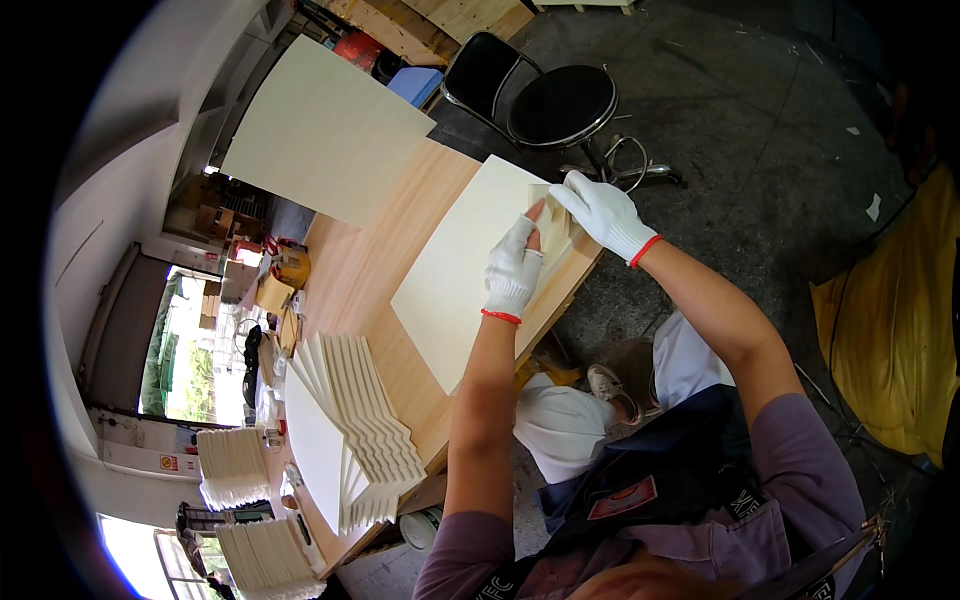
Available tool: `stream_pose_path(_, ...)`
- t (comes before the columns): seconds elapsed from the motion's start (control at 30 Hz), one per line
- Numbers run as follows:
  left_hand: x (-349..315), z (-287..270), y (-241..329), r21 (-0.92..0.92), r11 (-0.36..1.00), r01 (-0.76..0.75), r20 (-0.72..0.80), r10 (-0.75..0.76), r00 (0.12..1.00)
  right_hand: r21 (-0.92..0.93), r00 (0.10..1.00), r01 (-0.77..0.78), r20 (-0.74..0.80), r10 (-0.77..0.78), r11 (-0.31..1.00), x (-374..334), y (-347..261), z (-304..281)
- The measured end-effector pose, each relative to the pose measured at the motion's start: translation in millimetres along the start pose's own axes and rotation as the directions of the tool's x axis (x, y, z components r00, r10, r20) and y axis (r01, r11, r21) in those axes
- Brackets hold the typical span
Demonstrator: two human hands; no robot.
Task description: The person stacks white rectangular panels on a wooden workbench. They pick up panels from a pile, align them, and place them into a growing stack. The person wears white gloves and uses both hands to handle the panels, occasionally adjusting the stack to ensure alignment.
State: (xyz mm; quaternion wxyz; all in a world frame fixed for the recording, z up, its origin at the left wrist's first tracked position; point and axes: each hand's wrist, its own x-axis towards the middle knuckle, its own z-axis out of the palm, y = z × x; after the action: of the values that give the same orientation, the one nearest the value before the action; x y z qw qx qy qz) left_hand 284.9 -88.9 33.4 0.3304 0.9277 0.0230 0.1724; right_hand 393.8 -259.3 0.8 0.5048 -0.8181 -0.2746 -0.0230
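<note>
two knit-gloved hands, left; right, together on a smooth pale rectangular panel

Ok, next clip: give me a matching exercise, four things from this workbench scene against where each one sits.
Things:
1. left hand
2. right hand
3. fanned stack of panels
4. black stool

Places:
A. on the floor beyond the bench
B. at the bench's near-left end
C. flat on the pale sheet
D. at the sheet's far corner, on a small pale piece

Pairs: 1-C, 2-D, 3-B, 4-A
</note>
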Motion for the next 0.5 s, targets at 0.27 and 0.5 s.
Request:
stream_pose_path(0.27,0.3,2.7,-4.5,0.161,0.978,-0.131,0.047,0.125,0.991,-0.002,0.999,0.027,-0.029,-0.027,1.000,1.9,7.6,7.5)
stream_pose_path(0.5,1.0,4.0,-5.8,0.140,0.983,-0.116,0.032,0.113,0.993,0.034,1.000,0.009,-0.029,-0.008,0.999,0.8,5.5,5.3)
